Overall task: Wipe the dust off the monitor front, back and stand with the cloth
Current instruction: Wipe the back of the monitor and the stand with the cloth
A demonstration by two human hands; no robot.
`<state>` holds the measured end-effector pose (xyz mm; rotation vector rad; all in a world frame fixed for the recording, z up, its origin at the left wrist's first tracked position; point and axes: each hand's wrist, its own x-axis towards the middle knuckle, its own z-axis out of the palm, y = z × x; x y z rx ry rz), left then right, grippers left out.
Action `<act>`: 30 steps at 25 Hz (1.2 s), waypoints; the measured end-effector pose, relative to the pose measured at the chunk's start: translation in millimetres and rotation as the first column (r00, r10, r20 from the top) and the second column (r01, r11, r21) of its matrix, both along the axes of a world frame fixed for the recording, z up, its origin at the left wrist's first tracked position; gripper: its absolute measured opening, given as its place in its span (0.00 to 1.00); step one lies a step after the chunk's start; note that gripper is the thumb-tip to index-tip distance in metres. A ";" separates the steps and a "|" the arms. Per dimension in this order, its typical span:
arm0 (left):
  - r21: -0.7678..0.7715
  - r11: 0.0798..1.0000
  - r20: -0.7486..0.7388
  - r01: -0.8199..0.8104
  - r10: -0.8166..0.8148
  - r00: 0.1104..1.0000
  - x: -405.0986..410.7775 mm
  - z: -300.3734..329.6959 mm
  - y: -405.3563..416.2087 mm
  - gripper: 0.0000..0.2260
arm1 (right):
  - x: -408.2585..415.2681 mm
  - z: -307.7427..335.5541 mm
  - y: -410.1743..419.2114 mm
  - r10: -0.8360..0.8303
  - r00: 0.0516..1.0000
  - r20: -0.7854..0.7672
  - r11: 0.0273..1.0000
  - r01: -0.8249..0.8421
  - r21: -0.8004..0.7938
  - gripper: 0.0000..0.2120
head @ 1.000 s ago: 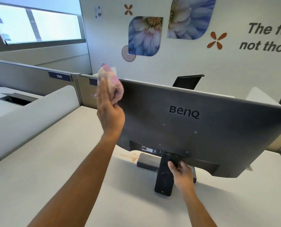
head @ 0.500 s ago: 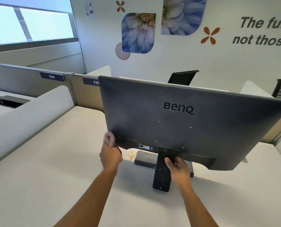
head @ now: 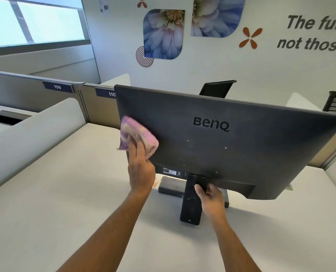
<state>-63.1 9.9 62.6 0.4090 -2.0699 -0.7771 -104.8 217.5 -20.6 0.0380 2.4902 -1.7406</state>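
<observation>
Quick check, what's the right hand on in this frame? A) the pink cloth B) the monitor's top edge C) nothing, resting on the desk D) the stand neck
D: the right hand grips the stand neck under the monitor; the left hand holds the cloth.

"BenQ" raised on the monitor (head: 231,138) back, "109" tag (head: 57,87) and "110" tag (head: 106,93) on partitions at ten o'clock, "The futu / not those" cut off on the wall (head: 280,65) at two o'clock
</observation>
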 end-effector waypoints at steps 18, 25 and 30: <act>0.346 0.938 0.096 -0.012 -0.023 0.995 1.4 -25.2 16.2 0.34 | 0.5 0.8 0.3 -0.002 1.000 -0.009 1.000 0.002 0.010 0.11; 0.660 0.705 0.381 -0.258 -0.018 0.925 21.2 -53.2 3.3 0.20 | 0.7 3.8 0.6 0.013 1.000 0.015 1.000 -0.013 -0.019 0.11; 0.626 0.780 -0.110 0.009 0.077 0.991 -4.0 32.4 -8.7 0.17 | 1.2 2.9 1.5 0.001 1.000 0.001 1.000 -0.001 0.000 0.11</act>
